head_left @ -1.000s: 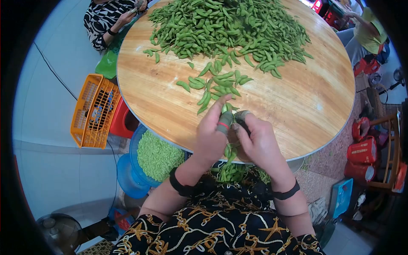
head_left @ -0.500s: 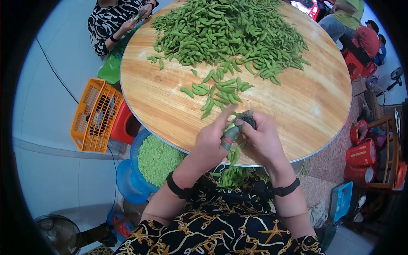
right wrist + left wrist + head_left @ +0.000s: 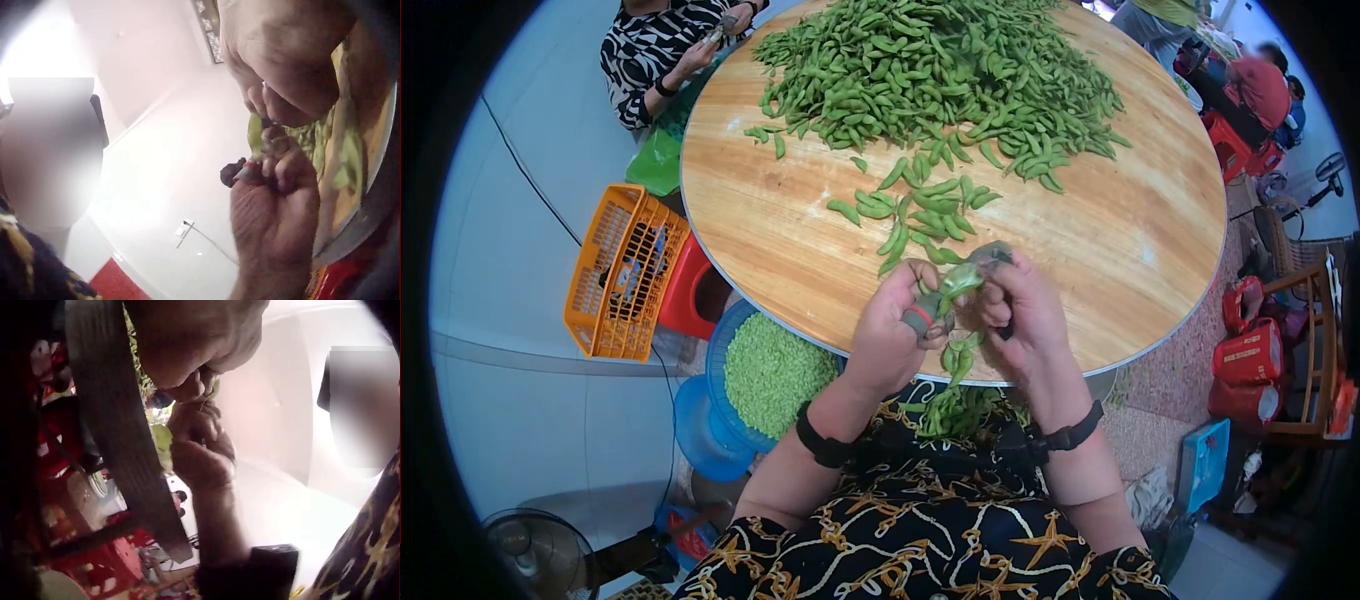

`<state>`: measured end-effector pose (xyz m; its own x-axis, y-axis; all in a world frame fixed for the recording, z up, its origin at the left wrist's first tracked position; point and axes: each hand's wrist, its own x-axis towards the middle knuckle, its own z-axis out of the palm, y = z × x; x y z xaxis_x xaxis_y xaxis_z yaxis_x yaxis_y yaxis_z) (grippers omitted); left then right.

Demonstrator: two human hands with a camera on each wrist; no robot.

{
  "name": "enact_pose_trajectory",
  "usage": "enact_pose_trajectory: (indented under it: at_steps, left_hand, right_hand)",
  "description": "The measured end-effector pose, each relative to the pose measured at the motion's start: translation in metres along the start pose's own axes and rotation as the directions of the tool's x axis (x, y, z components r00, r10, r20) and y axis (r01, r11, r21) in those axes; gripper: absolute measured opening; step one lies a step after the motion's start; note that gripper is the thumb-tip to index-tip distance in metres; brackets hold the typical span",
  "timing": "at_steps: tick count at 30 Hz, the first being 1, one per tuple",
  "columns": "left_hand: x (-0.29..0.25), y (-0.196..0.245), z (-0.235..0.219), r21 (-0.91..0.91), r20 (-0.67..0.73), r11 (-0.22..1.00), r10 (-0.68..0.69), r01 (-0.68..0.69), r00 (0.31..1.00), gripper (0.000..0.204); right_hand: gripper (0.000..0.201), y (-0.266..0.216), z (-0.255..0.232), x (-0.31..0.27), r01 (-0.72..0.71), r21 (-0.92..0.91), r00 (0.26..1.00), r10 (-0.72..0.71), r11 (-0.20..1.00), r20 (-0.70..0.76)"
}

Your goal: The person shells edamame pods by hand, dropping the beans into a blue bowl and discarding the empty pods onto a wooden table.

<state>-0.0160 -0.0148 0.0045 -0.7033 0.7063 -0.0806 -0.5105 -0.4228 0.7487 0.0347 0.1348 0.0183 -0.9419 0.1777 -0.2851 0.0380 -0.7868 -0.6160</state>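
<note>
A green edamame pod (image 3: 962,281) bridges the two hands over the near part of the round table, and the right wrist view shows a pod (image 3: 255,135) at the fingertips too. My left hand (image 3: 888,335) grips it with curled fingers; its thumb wears a grey cover with a red band (image 3: 920,318). At the pod's upper right end, my right hand (image 3: 1035,308) pinches with curled fingers, one digit in a dark cover (image 3: 992,254). Loose pods (image 3: 940,207) lie just beyond the hands. Below them, more pods (image 3: 961,358) lie at the table's near edge.
A large heap of pods (image 3: 940,85) covers the far side of the wooden table (image 3: 1130,215). A blue basket of shelled beans (image 3: 775,375) stands lower left, near an orange crate (image 3: 612,275) and red stool (image 3: 690,285). Pods (image 3: 955,412) lie over the lap. Another person (image 3: 670,65) sits upper left.
The right hand has turned, bringing its covered digit up to the pod's far end. The left index finger, extended before, is now curled in. More of the pod shows between the hands.
</note>
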Motion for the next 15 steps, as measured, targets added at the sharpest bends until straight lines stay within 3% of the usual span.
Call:
enact_pose_trajectory:
  at_steps: [1, 2, 3, 4, 5, 6, 7, 8, 9, 11, 13, 15]
  left_hand:
    - [-0.001, 0.001, -0.003, -0.038, 0.05, 0.999, -0.036, 0.038, 0.998, 0.011]
    - [-0.005, 0.004, -0.005, -0.043, 0.048, 0.998, -0.035, 0.037, 0.998, 0.011]
    - [-0.01, 0.012, -0.002, 0.057, -0.051, 0.997, -0.042, 0.045, 0.998, 0.01]
    - [-0.013, 0.018, -0.003, 0.156, -0.149, 0.986, -0.041, 0.065, 0.988, 0.009]
    - [-0.014, 0.02, -0.007, 0.155, -0.151, 0.985, -0.045, 0.069, 0.988, 0.009]
    - [-0.015, 0.022, -0.01, 0.136, -0.167, 0.989, -0.029, 0.052, 0.986, 0.008]
    - [-0.013, 0.023, -0.011, 0.117, -0.181, 0.993, -0.01, 0.032, 0.983, 0.007]
    - [-0.011, 0.021, -0.014, 0.115, -0.179, 0.993, -0.011, 0.032, 0.984, 0.007]
    - [-0.009, 0.018, -0.018, 0.112, -0.184, 0.994, 0.022, -0.001, 0.983, 0.008]
    - [-0.007, 0.017, -0.018, 0.112, -0.189, 0.993, 0.055, -0.034, 0.981, 0.01]
    - [-0.006, 0.018, -0.013, 0.271, -0.198, 0.962, 0.095, -0.038, 0.976, 0.016]
    - [-0.007, 0.018, -0.01, 0.254, -0.224, 0.967, 0.077, -0.018, 0.971, 0.018]
  right_hand:
    - [0.005, -0.005, -0.003, 0.001, 0.044, 0.019, 0.997, -0.043, 0.999, -0.061]
    - [0.005, -0.016, -0.005, -0.002, 0.123, 0.0, 0.992, -0.123, 0.992, -0.027]
    - [0.007, -0.028, -0.012, -0.004, 0.23, -0.337, 0.972, -0.233, 0.913, 0.032]
    - [0.009, -0.041, -0.014, -0.009, 0.159, -0.49, 0.977, -0.067, 0.857, 0.201]
    - [0.012, -0.049, -0.014, -0.013, 0.119, -0.635, 0.936, 0.129, 0.763, 0.329]
    - [0.013, -0.037, -0.015, -0.007, 0.332, -0.757, 0.926, -0.041, 0.562, 0.376]
    - [0.015, -0.024, -0.003, 0.0, 0.493, -0.82, 0.87, -0.189, 0.29, 0.456]
    - [0.019, -0.024, 0.009, -0.002, 0.324, -0.945, 0.935, -0.168, 0.052, 0.312]
    - [0.02, -0.011, 0.011, 0.005, 0.319, -0.928, 0.876, -0.315, -0.191, 0.366]
    - [0.019, 0.002, 0.023, 0.01, 0.254, -0.871, 0.856, -0.321, -0.421, 0.405]
    - [0.017, 0.014, 0.017, 0.017, 0.222, -0.844, 0.858, -0.315, -0.488, 0.407]
    - [0.016, 0.015, 0.013, 0.018, 0.187, -0.808, 0.859, -0.305, -0.559, 0.41]
